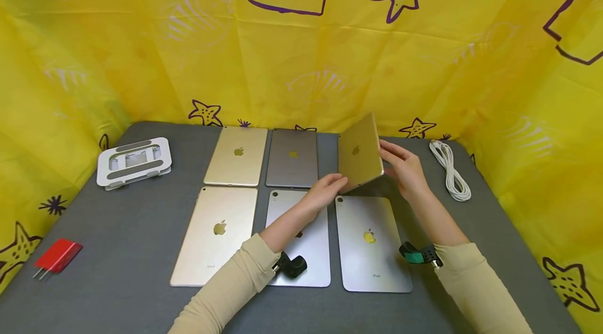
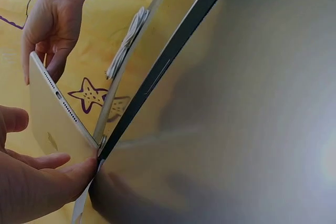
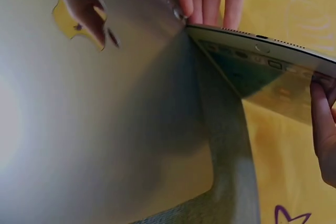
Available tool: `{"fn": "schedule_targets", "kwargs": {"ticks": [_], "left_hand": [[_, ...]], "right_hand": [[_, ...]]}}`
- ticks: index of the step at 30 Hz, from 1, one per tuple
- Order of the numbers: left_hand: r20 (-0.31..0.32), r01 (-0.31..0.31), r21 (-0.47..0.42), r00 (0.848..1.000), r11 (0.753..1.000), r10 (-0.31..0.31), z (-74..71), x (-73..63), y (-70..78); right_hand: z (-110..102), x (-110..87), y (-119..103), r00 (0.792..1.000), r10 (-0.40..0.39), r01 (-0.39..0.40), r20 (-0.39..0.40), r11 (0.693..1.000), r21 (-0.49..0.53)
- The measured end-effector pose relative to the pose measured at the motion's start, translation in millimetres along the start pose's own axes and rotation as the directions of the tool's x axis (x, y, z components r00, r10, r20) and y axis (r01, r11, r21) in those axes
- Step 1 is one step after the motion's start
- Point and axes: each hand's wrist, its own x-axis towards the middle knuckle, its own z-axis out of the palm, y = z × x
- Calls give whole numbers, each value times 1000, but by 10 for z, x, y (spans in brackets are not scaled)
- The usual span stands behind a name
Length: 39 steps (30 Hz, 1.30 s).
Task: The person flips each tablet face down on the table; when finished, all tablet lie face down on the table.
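Observation:
At the back right, a gold tablet (image 1: 359, 153) stands tilted up on its left edge, its back with the apple logo turned leftward. The right hand (image 1: 407, 171) pinches its raised right edge, thumb on the screen side. Straight fingers of the left hand (image 1: 324, 192) touch the lower left corner. The right wrist view shows the tablet's screen side (image 3: 283, 90) and home button. Just in front lies a silver tablet (image 1: 372, 245), back up. The left forearm partly covers another silver tablet (image 1: 317, 250).
A grey tablet (image 1: 292, 158) and two gold tablets, one behind (image 1: 236, 156) and one in front (image 1: 214, 229), lie face down. A white folding stand (image 1: 134, 161) and red plug adapter (image 1: 58, 255) sit left; a coiled white cable (image 1: 449, 169) lies right. Yellow cloth (image 1: 301, 62) surrounds the table.

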Motion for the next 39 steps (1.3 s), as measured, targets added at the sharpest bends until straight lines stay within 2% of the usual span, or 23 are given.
{"fn": "schedule_targets", "kwargs": {"ticks": [5, 11, 17, 21, 24, 30, 34, 37, 39], "left_hand": [[-2, -12, -7, 1000, 1000, 12, -4, -8, -9], [-22, -19, 8, 1000, 1000, 19, -5, -14, -22], [-18, -16, 20, 1000, 1000, 16, -7, -30, -35], [-11, -13, 25, 1000, 1000, 13, -10, -42, -30], [-9, -2, 29, 1000, 1000, 2, -14, -45, -29], [-11, 12, 26, 1000, 1000, -11, -20, -48, -39], [-6, 6, 19, 1000, 1000, -6, -23, -53, -41], [3, -3, 17, 1000, 1000, 3, -24, -61, -46], [7, -8, 18, 1000, 1000, 8, -25, -61, -49]], "right_hand": [[-51, 12, 49, 1000, 15, -15, -22, 1000, 21], [-110, 55, 123, 998, 34, -35, -54, 999, -23], [-172, 108, 212, 997, 50, -51, -60, 998, -25], [-206, 146, 272, 997, 50, -55, -52, 993, -100], [-236, 167, 312, 996, 74, -84, -54, 974, -210], [-278, 188, 402, 993, 121, -116, -15, 900, -419], [-289, 184, 433, 995, 99, -85, 5, 884, -460], [-280, 180, 421, 996, 89, -68, 27, 892, -446], [-248, 172, 403, 995, 90, -58, 49, 888, -457]]}}
